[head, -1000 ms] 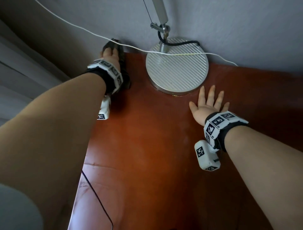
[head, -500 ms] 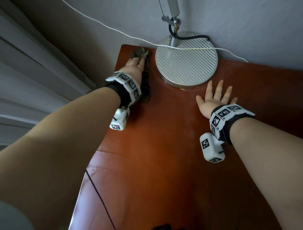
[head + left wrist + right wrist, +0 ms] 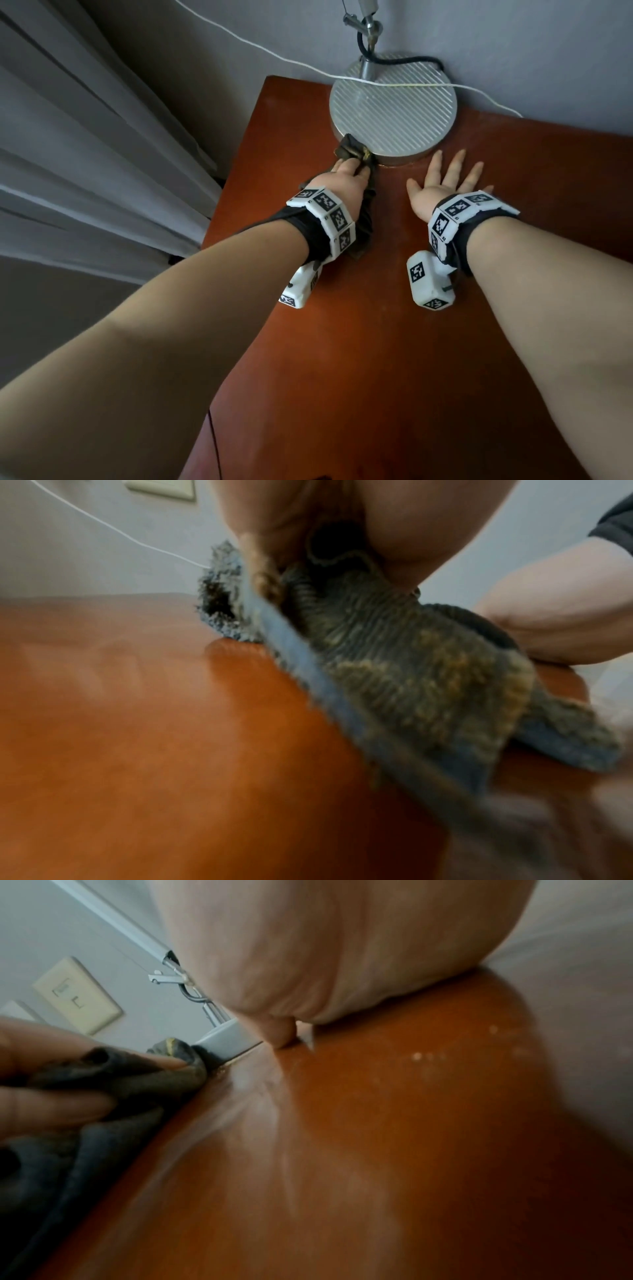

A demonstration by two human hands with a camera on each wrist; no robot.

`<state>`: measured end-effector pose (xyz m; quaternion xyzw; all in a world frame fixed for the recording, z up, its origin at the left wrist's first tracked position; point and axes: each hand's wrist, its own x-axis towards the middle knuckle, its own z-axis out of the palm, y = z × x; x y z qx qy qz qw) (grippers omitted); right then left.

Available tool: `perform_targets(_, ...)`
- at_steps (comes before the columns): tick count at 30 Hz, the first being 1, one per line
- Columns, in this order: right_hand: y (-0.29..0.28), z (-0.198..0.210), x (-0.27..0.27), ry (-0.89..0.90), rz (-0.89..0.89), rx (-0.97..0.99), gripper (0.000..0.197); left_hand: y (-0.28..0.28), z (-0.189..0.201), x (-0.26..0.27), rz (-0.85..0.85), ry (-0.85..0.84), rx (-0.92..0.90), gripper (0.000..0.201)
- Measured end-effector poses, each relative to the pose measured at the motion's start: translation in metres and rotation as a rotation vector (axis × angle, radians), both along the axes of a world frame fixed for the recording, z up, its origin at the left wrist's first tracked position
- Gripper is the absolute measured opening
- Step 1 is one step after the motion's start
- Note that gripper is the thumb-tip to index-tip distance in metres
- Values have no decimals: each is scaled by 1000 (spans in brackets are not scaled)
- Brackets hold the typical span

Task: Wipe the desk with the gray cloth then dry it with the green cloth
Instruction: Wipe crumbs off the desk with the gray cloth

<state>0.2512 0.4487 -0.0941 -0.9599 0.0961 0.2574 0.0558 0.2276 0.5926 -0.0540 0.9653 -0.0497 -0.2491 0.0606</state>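
1. Head view. The left hand (image 3: 346,181) lies on the gray cloth (image 3: 352,150), pressing it to the reddish-brown tabletop (image 3: 359,342). The front of the cloth bunches against the near-left rim of the round ribbed lamp base (image 3: 394,109); the rest trails back under the palm toward the wrist. Whether the fingers are curled into the cloth I cannot tell from here.
2. Same view. The right hand (image 3: 442,181) is flat on the tabletop, palm down, fingers straight and spread, grasping nothing. Fingertips sit just short of the lamp base. The two hands are near each other, apart.
3. Same view. A white cord (image 3: 274,58) runs along the wall and across the lamp base. A curtain (image 3: 85,154) hangs left of the tabletop.
4. Left wrist view, blurred. Gray cloth (image 3: 394,656) under the left hand (image 3: 342,520), its folds tucked up against the palm, a corner trailing on the tabletop (image 3: 137,737). It carries yellow-brown stains.
5. Right wrist view, blurred. Heel of the right hand (image 3: 325,947) resting on the tabletop (image 3: 411,1123). At far left, fingers (image 3: 51,1110) of the left hand are curled round the cloth (image 3: 137,1080), whose tip touches the lamp base (image 3: 226,1042). Wall plate (image 3: 77,996) behind.
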Motion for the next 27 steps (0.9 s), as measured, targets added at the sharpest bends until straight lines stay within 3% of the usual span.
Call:
perform_targets(6,-20,16,1,7,-23,178,57,-3,2,-8,-101,15,-74,58)
perform_targets(10,-18,48,-7,-182,-133,335,53,32,16,-26,18,-122,-289,57)
perform_targets(13,24,60,-26,-247,101,323,60,77,11,-38,287,-208,-270,56)
perform_targets(15,59,54,-39,-171,287,261,69,95,3,-49,366,-122,-144,59)
perform_targets(19,85,27,-46,-63,441,95,69,92,-12,-58,232,-53,10,62)
perform_targets(27,12,25,-26,-109,655,175,62,38,-18,-43,124,-60,35,61)
